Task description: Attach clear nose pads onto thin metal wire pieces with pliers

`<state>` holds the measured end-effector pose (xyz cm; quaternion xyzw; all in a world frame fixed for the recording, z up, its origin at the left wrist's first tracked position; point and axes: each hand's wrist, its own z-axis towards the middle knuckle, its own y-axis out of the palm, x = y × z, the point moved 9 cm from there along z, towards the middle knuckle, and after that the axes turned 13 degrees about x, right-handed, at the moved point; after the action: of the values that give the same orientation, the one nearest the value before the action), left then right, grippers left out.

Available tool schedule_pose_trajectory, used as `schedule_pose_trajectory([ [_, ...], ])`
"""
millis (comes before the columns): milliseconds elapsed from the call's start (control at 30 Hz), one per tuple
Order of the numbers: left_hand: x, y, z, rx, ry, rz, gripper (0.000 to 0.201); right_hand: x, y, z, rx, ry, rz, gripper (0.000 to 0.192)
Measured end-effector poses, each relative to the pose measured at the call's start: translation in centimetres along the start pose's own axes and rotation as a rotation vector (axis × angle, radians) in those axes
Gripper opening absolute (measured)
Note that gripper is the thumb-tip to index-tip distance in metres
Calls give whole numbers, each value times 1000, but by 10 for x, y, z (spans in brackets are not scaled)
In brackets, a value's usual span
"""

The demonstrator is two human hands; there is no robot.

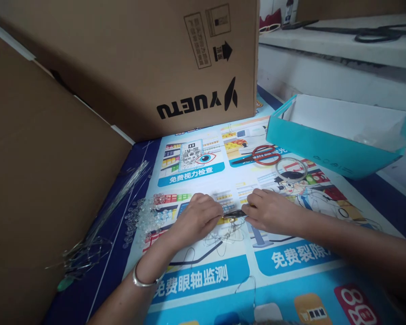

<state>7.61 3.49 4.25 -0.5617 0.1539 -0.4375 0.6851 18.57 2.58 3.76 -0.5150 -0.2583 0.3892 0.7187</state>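
My right hand point(272, 211) is closed around small pliers point(236, 214), whose dark metal jaws point left. The rest of the tool is hidden in the palm. The fingers of my left hand point(200, 215) are pinched together at the jaws' tip; what they hold is too small to make out. Just below the pliers, thin wire with small clear beads point(230, 231) lies in loose loops on the printed sheet. A spread of clear beads point(144, 220) lies left of my left hand.
Cardboard panels point(196, 54) stand at the back and left. Red-handled scissors point(268, 155) and a clear ring-shaped roll point(291, 169) lie beyond my right hand. A teal box point(328, 151) sits at the right. Thin wire lengths point(126, 187) lie at the left; large dark scissors point(375, 34) rest on a ledge.
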Motion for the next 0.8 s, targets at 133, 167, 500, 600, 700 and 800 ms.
schedule_pose_trajectory([
  [133, -3, 1, 2, 15, -17, -36, 18, 1, 3, 0, -12, -3, -7, 25],
  [167, -3, 1, 2, 19, -20, -42, 17, 1, 4, 0, -14, 4, -7, 24],
  [500, -2, -9, 5, 85, -49, -23, 19, 3, 4, 1, -1, 23, -5, 25],
  [600, -3, -8, 5, 84, -41, 11, 19, 3, 4, 0, -2, 19, -11, 25],
  [700, -4, -6, 6, 71, -34, 36, 17, 2, 5, -1, -12, 22, -15, 25],
  [800, -4, -3, 7, 48, -28, 51, 15, 2, 7, -1, -24, 36, -12, 26],
])
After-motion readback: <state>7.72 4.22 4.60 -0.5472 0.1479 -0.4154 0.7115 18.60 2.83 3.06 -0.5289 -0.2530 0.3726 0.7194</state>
